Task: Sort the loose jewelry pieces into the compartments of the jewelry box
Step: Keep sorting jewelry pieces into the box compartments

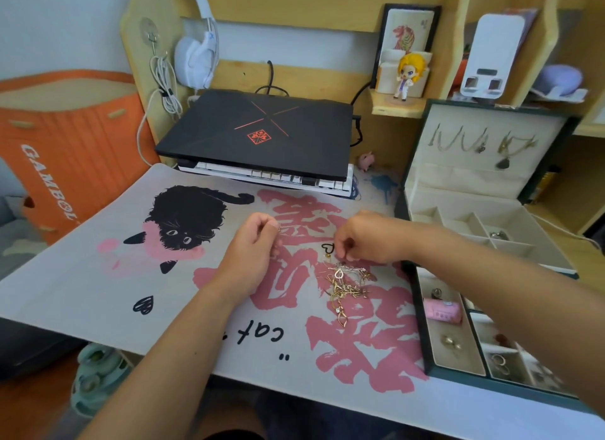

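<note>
A tangle of loose gold and silver jewelry (347,284) lies on the desk mat (131,276) right of centre. My right hand (363,240) hovers just above its far edge with fingers curled down, pinching at a small piece. To the left, my left hand (258,246) holds a tiny piece between thumb and fingertips. The dark green jewelry box (422,308) stands open at the right. Its cream compartments hold a few rings, and a lower tray carries a pink case (442,310). Necklaces hang inside the lid (484,141).
A shut black laptop (258,131) rests on a white keyboard at the back of the mat. Wooden shelves behind carry a figurine (409,74) and headphones. An orange bin (62,151) stands at the far left.
</note>
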`<state>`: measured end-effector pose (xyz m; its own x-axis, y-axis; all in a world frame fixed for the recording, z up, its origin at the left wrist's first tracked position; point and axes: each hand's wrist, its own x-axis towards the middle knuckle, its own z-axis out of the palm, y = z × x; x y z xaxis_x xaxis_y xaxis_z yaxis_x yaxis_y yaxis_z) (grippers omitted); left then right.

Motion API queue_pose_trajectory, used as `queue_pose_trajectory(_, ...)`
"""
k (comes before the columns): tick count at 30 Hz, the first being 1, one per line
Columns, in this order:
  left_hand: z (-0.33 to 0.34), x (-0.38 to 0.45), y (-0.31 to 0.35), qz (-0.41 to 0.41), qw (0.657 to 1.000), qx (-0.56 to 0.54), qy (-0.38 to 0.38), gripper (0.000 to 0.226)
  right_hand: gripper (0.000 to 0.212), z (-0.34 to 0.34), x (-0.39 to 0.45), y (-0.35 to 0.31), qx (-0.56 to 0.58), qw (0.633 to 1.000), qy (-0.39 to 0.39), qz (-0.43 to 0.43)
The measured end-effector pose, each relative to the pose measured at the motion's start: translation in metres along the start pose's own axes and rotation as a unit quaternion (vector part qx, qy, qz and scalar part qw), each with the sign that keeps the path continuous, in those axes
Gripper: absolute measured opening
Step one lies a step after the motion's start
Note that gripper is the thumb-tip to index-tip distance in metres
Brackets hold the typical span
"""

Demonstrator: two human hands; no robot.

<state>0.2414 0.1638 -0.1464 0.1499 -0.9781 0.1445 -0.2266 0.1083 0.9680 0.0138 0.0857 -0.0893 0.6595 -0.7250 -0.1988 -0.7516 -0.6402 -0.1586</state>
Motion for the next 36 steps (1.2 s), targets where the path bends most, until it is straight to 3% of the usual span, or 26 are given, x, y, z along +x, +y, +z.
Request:
queue_pose_trajectory(12, 0.0, -0.001, 0.006, -0.013, 0.996, -0.07, 0.044, 0.007, 0.017, 0.001, 0.002, 0.001, -0.065, 0.996, -0.01, -0.067)
queue_pose_trajectory(28, 0.003, -0.001, 0.002, -0.002, 0.997, -0.059, 0.043, 0.015, 0.009, -0.006, 0.012, -0.012, -0.066, 0.995, -0.06, -0.042)
queue_pose_trajectory(36, 0.002, -0.002, 0.002, 0.008, 0.997, -0.062, 0.039, 0.023, 0.021, -0.005, 0.01, -0.014, -0.072, 0.994, -0.067, -0.046)
